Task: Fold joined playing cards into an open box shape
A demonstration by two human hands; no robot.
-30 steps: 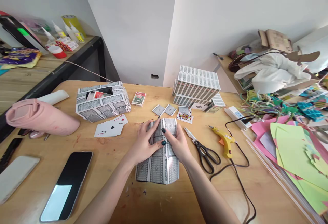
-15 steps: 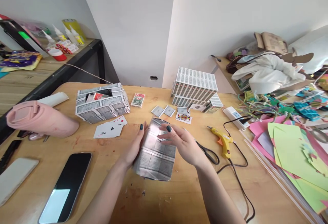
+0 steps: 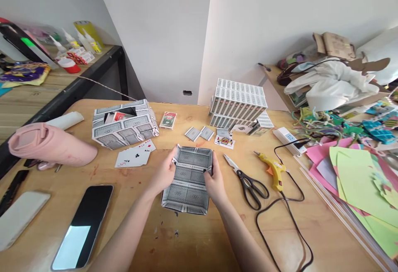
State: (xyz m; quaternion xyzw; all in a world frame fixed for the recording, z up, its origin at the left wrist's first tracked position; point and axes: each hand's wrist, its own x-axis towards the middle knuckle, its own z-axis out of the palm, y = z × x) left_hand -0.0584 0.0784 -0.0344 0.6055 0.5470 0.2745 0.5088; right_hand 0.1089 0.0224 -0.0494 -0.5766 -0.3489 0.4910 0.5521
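A shallow open tray made of playing cards (image 3: 190, 175), grey patterned backs facing inward, is held between both hands over the table. My left hand (image 3: 166, 172) grips its left wall, thumb near the upper left corner. On the opposite wall, my right hand (image 3: 215, 183) is closed with the thumb over the rim; its other fingers are hidden behind the wall. To the right lie black-handled scissors (image 3: 248, 183) with the blades pointing away, and beyond them a yellow hot glue gun (image 3: 273, 170). Several loose playing cards (image 3: 133, 156) are fanned face up to the left.
A card-covered box (image 3: 124, 129) with a top opening stands back left, beside a card pack (image 3: 168, 120). Stacked card packs (image 3: 238, 102) rise back right. A phone (image 3: 83, 226) and pink roll (image 3: 52, 145) lie left. A power strip (image 3: 289, 141) and coloured paper (image 3: 357, 185) are right.
The card tray has turned so its open inside faces me. My right hand has moved from over its surface to its right wall, uncovering the scissors.
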